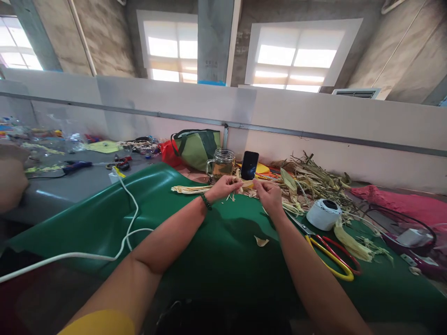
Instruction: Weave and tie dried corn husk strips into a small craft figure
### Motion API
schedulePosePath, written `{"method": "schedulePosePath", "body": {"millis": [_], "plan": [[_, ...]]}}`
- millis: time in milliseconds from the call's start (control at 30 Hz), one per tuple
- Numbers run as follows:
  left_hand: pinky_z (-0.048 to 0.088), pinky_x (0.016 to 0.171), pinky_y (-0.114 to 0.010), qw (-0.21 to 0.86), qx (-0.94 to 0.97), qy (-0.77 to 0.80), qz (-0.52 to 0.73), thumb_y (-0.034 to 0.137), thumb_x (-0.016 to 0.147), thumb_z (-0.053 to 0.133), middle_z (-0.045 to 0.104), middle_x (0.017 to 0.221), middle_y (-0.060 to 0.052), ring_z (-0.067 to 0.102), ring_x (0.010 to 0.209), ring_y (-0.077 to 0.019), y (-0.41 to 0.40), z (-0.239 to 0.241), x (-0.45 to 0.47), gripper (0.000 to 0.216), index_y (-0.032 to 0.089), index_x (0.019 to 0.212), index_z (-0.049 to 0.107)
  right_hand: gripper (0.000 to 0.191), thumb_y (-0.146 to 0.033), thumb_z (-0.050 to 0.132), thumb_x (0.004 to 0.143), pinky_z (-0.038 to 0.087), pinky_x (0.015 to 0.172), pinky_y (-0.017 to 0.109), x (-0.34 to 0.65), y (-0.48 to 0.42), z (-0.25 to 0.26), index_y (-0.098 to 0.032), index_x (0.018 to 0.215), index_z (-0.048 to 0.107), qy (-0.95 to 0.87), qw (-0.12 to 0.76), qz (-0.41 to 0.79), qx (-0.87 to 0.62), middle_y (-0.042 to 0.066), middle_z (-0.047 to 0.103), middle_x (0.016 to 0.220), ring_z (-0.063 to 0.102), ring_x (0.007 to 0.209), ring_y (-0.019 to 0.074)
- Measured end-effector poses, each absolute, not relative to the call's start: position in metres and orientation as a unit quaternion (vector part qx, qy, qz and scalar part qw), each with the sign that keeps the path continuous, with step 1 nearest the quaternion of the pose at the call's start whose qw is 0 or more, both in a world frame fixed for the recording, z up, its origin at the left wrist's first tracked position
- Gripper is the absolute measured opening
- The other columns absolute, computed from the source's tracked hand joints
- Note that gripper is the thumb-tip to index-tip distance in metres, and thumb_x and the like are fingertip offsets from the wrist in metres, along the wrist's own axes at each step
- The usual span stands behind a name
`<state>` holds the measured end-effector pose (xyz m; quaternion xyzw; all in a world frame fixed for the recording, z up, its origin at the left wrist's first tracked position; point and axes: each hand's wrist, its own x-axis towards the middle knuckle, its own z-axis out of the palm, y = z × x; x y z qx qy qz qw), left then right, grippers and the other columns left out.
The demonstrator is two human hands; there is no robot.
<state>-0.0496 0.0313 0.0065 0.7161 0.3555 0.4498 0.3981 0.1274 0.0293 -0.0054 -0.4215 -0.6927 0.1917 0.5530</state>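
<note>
Between my two hands a pale strip of dried corn husk (pixel 247 184) is stretched above the green mat (pixel 216 260). Its one end is pinched in the fingers of my left hand (pixel 223 188), which has a dark beaded bracelet at the wrist. At the other end, the fingers of my right hand (pixel 268 195) are closed on the strip. A bundle of long husk strips (pixel 188 190) lies to the left, partly behind my left hand. Below my right hand, a small husk scrap (pixel 261 241) rests on the mat.
Scissors with red and yellow handles (pixel 330 258) and a white spool (pixel 324 215) lie right. Behind stand a glass mug (pixel 223 163), an upright phone (pixel 250 165) and a green bag (pixel 200 149). Dried stalks (pixel 314 179) are heaped back right. A white cable (pixel 87 255) crosses the left.
</note>
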Motion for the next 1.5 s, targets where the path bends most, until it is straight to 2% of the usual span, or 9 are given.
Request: {"method": "schedulePosePath", "body": {"millis": [233,400,600,733,867,1067,1233,1367,1500], "plan": [[0.035,0.047,-0.019,0.388,0.748,0.364,0.395,0.056,0.068,0.066,0.055,0.051,-0.001,0.046,0.046,-0.0065,0.032,0.007,-0.053,0.047,0.012,0.055,0.054,0.034,-0.045,0.05,0.087,0.05,0.067,0.034,0.13,0.021,-0.003,-0.019,0.08,0.07,-0.677,0.651,0.019,-0.344,0.008,0.07,0.081,0.06,0.066,0.0179],[0.032,0.046,-0.018,0.397,0.747,0.362,0.392,0.054,0.066,0.068,0.052,0.049,0.001,0.042,0.046,-0.0053,0.031,0.005,-0.052,0.045,0.012,0.056,0.055,0.031,-0.043,0.049,0.087,0.051,0.062,0.033,0.124,0.015,-0.007,-0.021,0.097,0.069,-0.734,0.583,0.128,-0.324,0.004,0.07,0.072,0.06,0.054,0.0161],[0.031,0.046,-0.019,0.399,0.741,0.37,0.394,0.045,0.065,0.069,0.048,0.047,0.003,0.04,0.045,-0.0052,0.032,0.004,-0.051,0.038,0.012,0.053,0.053,0.025,-0.041,0.059,0.082,0.046,0.056,0.028,0.122,0.023,-0.012,-0.02,0.075,0.07,-0.8,0.498,0.096,-0.322,0.004,0.069,0.069,0.059,0.057,0.0156],[0.03,0.045,-0.018,0.367,0.748,0.395,0.387,0.025,0.069,0.062,0.05,0.047,0.003,0.04,0.043,-0.0045,0.03,0.003,-0.049,0.021,0.012,0.054,0.055,0.019,-0.033,0.06,0.08,0.046,0.059,0.027,0.125,0.027,-0.012,-0.02,0.074,0.072,-0.825,0.448,0.097,-0.331,0.004,0.071,0.07,0.062,0.063,0.0169],[0.029,0.043,-0.017,0.3,0.759,0.434,0.383,0.014,0.067,0.054,0.05,0.047,0.003,0.04,0.042,-0.0043,0.026,0.004,-0.046,0.019,0.013,0.048,0.05,0.016,-0.027,0.06,0.078,0.046,0.061,0.028,0.127,0.031,-0.015,-0.02,0.074,0.074,-0.839,0.409,0.105,-0.342,0.004,0.071,0.071,0.063,0.064,0.0171],[0.028,0.045,-0.018,0.259,0.772,0.459,0.356,0.015,0.068,0.051,0.047,0.047,0.004,0.039,0.043,-0.0052,0.016,0.01,-0.043,0.021,0.014,0.048,0.047,0.019,-0.035,0.061,0.077,0.047,0.061,0.028,0.125,0.03,-0.015,-0.021,0.07,0.071,-0.816,0.444,0.128,-0.348,0.004,0.07,0.07,0.063,0.065,0.0172],[0.021,0.048,-0.022,0.187,0.796,0.482,0.315,0.019,0.071,0.053,0.03,0.04,0.006,0.029,0.045,-0.0059,0.014,0.007,-0.034,0.033,0.015,0.042,0.039,0.034,-0.049,0.072,0.064,0.045,0.047,0.028,0.12,0.027,-0.014,-0.021,0.074,0.056,-0.736,0.52,0.228,-0.369,-0.001,0.062,0.059,0.057,0.05,0.0154],[0.021,0.051,-0.023,0.134,0.819,0.477,0.289,0.016,0.073,0.051,0.038,0.045,0.004,0.033,0.049,-0.0076,0.016,0.0,-0.03,0.026,0.014,0.047,0.047,0.041,-0.049,0.074,0.061,0.046,0.044,0.028,0.116,0.024,-0.012,-0.022,0.085,0.055,-0.699,0.533,0.304,-0.368,-0.003,0.06,0.057,0.056,0.044,0.0152],[0.024,0.055,-0.025,0.079,0.833,0.484,0.255,0.013,0.071,0.053,0.045,0.049,0.0,0.037,0.052,-0.0106,0.018,-0.003,-0.031,0.021,0.014,0.05,0.052,0.032,-0.046,0.07,0.064,0.048,0.048,0.03,0.118,0.026,-0.013,-0.02,0.083,0.065,-0.737,0.483,0.32,-0.348,0.0,0.062,0.061,0.057,0.048,0.0158]]}}
